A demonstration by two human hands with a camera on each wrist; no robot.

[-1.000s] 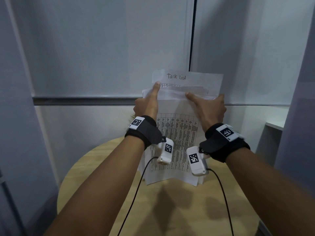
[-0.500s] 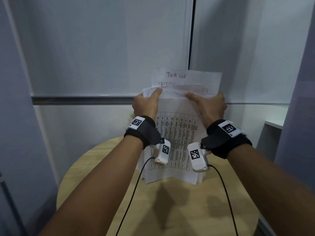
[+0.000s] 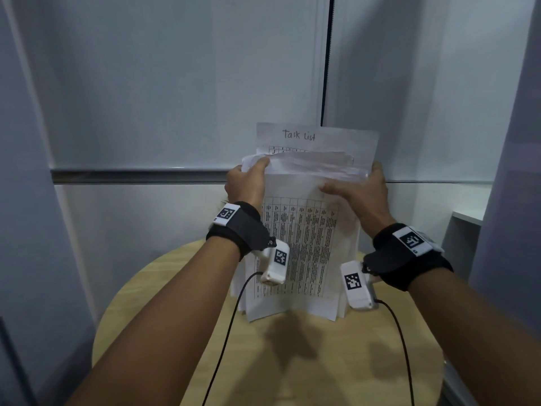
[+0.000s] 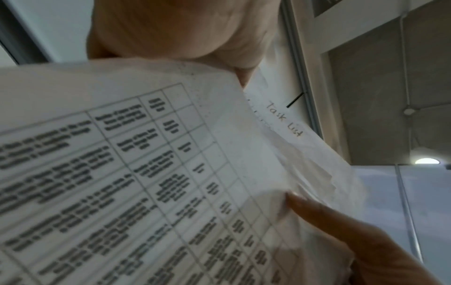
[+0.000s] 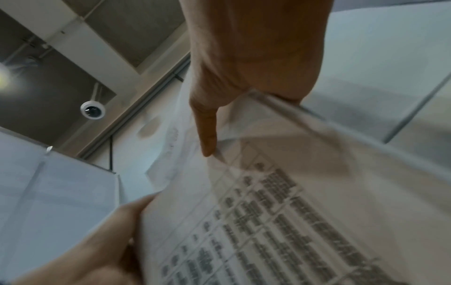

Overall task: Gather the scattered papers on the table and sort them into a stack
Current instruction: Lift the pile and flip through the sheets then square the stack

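Note:
A bundle of white papers (image 3: 304,238) stands upright on its bottom edge on the round wooden table (image 3: 292,361). The front sheet carries a printed table (image 4: 136,173) (image 5: 280,221); a back sheet headed "Task List" (image 3: 298,135) (image 4: 285,119) sticks up above the others. My left hand (image 3: 248,180) grips the bundle's upper left edge, thumb on the front. My right hand (image 3: 357,186) grips the upper right edge, its thumb (image 5: 207,133) lying across the front sheet. The sheets' top edges are uneven and crumpled.
A white wall and a frosted glass partition with a dark vertical seam (image 3: 326,63) stand just behind the table. A white shelf (image 3: 465,221) sits at the right. Cables from both wrist cameras hang over the table's near part.
Both hands slid outward along the top of the bundle toward its corners. The left thumb dropped from pointing up to gripping the edge. The papers stay upright on the table.

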